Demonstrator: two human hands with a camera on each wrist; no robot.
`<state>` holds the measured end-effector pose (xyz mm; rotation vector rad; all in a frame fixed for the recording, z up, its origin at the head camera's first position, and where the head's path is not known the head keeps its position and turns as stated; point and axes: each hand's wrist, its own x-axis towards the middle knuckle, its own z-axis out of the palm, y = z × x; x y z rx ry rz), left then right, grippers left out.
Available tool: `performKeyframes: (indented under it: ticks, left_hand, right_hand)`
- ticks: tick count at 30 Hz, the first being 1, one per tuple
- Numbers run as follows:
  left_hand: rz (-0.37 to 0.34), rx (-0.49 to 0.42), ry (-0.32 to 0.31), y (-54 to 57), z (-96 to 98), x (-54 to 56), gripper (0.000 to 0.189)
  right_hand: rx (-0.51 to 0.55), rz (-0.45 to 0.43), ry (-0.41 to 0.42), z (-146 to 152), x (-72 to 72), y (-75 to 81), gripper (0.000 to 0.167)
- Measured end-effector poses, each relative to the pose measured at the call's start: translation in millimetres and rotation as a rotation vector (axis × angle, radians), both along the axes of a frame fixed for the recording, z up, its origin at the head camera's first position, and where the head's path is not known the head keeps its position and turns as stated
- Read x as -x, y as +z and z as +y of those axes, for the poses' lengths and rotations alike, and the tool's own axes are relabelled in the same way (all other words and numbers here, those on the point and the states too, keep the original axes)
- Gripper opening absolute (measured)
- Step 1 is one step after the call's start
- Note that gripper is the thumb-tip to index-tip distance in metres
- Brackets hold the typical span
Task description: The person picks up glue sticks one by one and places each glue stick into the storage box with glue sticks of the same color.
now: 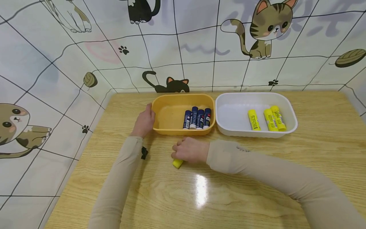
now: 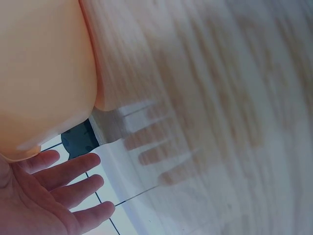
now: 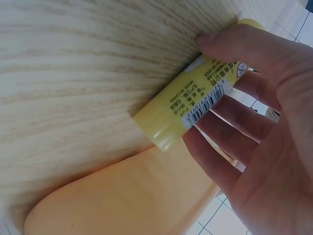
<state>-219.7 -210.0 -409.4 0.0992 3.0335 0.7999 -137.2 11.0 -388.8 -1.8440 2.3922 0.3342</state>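
My right hand grips a yellow glue stick low over the table, in front of the yellow-orange tray. In the right wrist view the thumb lies on one side of the stick and the fingers on the other; its printed label and barcode show. My left hand rests at the left end of the yellow-orange tray. The left wrist view shows its fingers fairly straight and spread beside the tray wall, the thumb hidden. Several navy glue sticks lie side by side at the tray's right end.
Right beside the yellow-orange tray stands a white tray with three yellow glue sticks in its right half. Both trays are near the back of the wooden table, before a wall printed with cats. Another wall is at the left.
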Motion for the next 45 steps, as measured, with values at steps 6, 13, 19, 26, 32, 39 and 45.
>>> performKeyframes:
  ticks: [6,13,19,26,32,39,45]
  left_hand:
    - [-0.017,-0.007,0.008,0.0,0.0,0.0,0.046]
    - [-0.018,-0.012,0.013,0.4,-0.1,-0.1,0.046]
    - [-0.033,-0.022,0.026,0.3,0.8,-0.1,0.047]
    - [-0.036,-0.027,0.028,0.3,0.9,-0.4,0.046]
    - [-0.038,-0.030,0.026,1.1,0.6,-0.9,0.047]
    - [-0.045,-0.022,0.025,1.3,1.1,-1.5,0.047]
    - [-0.040,-0.020,0.021,1.1,0.8,-1.6,0.047]
  right_hand:
    - [-0.016,0.068,0.027,-2.5,-3.9,-2.4,0.024]
    - [-0.056,0.108,0.033,-3.2,-6.6,-1.7,0.024]
    - [-0.050,0.123,0.041,-0.7,-10.0,-1.6,0.023]
    - [-0.064,0.136,0.042,1.2,-13.1,1.0,0.022]
    - [-0.012,0.152,0.061,7.1,-15.2,2.2,0.019]
    - [0.033,0.160,0.063,17.2,-15.4,-0.1,0.016]
    - [0.024,0.120,0.027,25.6,-13.1,0.9,0.017]
